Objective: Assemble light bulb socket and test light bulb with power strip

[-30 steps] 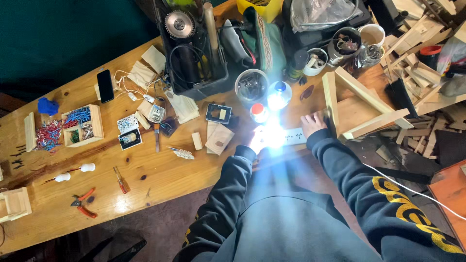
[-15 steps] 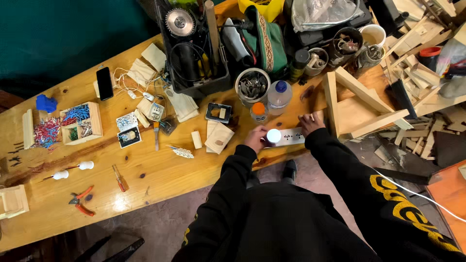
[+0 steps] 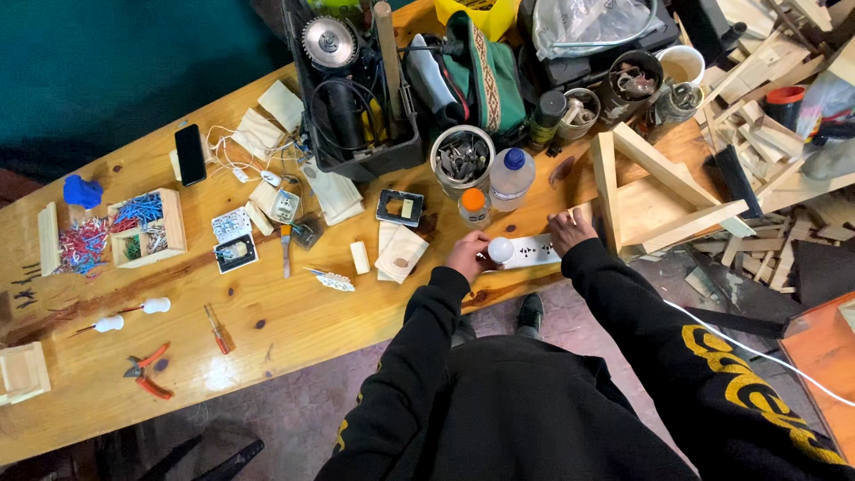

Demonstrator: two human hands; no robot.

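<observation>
Gripping one white bulb point(image 3: 500, 249) in left hand point(image 3: 468, 256) fingers, right hand point(image 3: 568, 230) flat on one socket strip point(image 3: 532, 252)

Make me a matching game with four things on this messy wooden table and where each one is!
Things:
1. round white light bulb
2. black flat phone
3. orange-handled pliers
4. clear plastic bottle with blue cap

Places:
A. near the table's front edge, far left
B. at the left hand, over the white socket strip
C. beside the tin of metal bits
D. near the table's back edge, left part

Pairs: 1-B, 2-D, 3-A, 4-C
</observation>
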